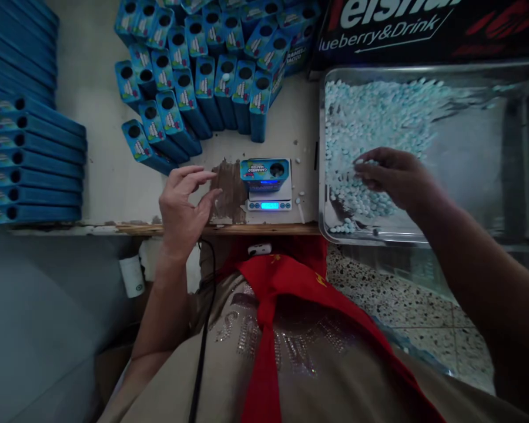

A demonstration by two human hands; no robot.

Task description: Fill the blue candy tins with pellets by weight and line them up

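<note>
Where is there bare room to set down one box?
On the tabletop, between the left-edge boxes and the box cluster. Right of the pale pieces, the tray also looks bare. Crowded: the cluster itself and the tray's left side.

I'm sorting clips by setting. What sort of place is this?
Probably a small sweets-packing workspace: a metal tray holding many pale blue pieces, rows of matching blue boxes, and a digital scale bearing one box marked "Caramelo Macizo".

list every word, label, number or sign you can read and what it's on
"CARAMELO MACIZO": blue container on the scale
"RAMELO MACIZO": rear container, partly hidden
"lueberry&Drink": black panel
Cut off: panel's large word
Too small or blurred: scale display, other containers' print, shirt lettering, red cloth's yellow marks
</note>
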